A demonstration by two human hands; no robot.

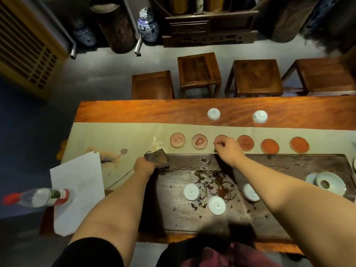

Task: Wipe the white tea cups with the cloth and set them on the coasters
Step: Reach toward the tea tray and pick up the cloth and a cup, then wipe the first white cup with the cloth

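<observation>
Three white tea cups point(191, 191) point(217, 205) point(250, 192) stand upside down on the wet dark tea tray point(289, 166). Two more cups point(213, 114) point(260, 116) sit upside down on the bare wood at the far side. Several round reddish coasters point(177, 139) lie in a row on the beige runner point(115, 135), none with a cup on it. My left hand point(144, 166) grips the dark cloth point(157, 158) at the tray's far left corner. My right hand point(228, 151) reaches over the tray, fingers pinched at the near edge of the third coaster point(221, 138).
White paper sheets point(77, 189) and a lying plastic bottle point(38, 196) are at the table's left end. A white lidded bowl on its saucer point(330, 185) sits on the tray's right. Wooden stools point(199, 72) line the far side. Tea puddles and leaf bits cover the tray's middle.
</observation>
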